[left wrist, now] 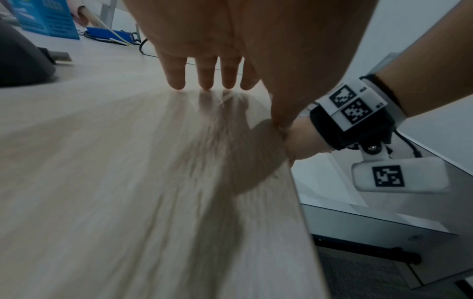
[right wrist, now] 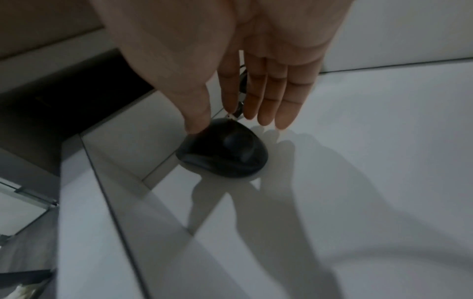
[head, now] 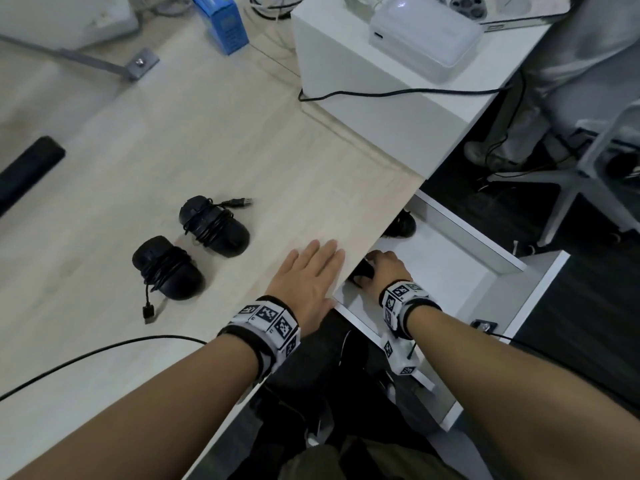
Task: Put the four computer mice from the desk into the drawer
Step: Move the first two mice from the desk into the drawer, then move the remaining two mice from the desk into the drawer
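Mice: two black corded ones on desk; third at drawer back, fourth on drawer floor under right hand, fingers straight, thumb touching it. Left hand flat near desk edge, fingers extended.

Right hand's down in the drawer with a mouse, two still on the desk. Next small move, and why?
Probably lift the right hand clear of the mouse in the drawer: its fingers look straight, only the thumb touching, and the mouse sits on the drawer floor. Then reach for the nearer mouse on the desk; the left hand lies flat, idle.
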